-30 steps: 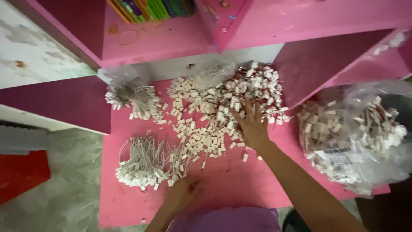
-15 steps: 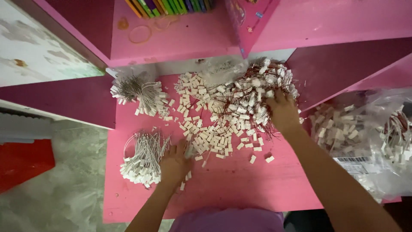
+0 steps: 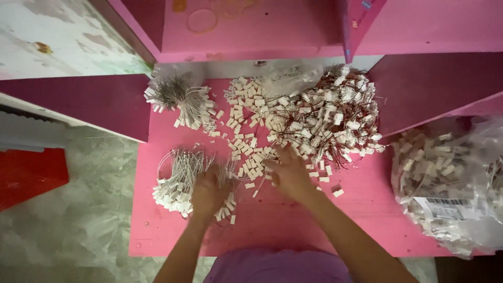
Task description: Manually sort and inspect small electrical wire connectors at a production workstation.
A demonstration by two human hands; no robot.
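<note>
Seen from above: a pink table (image 3: 293,230), painted wood, matt and a little scuffed, covered in small wire parts.

Left hand (image 3: 208,193) at about 7 o'clock on the table, palm down, resting on the right edge of a bundle of white wires (image 3: 181,181), each wire ending in a small white plastic plug; fingers curled into the strands, but whether closed on any cannot be told. Right hand (image 3: 289,175) near the centre, fingers spread and loose, touching scattered white plugs (image 3: 246,157) at the lower edge of the big heap, gripping nothing visible.

Big heap of red wires (image 3: 327,118) at 1 o'clock, tangled and springy, dotted with white rectangular plugs. Second neat bundle of white wires (image 3: 178,99) at 11 o'clock, ends fanned out like a brush.

Judging by the piles, sorting partly done: two tidy bundles set aside on the left, most of the tangled heap and the loose plugs left to go through.

Clear crinkled plastic bag (image 3: 450,188) at 3 o'clock, off the table's right edge, full of more plugs. Red box (image 3: 29,175) on the grey floor (image 3: 78,236) at 9 o'clock. Pink shelf (image 3: 272,31) at 12 o'clock.
</note>
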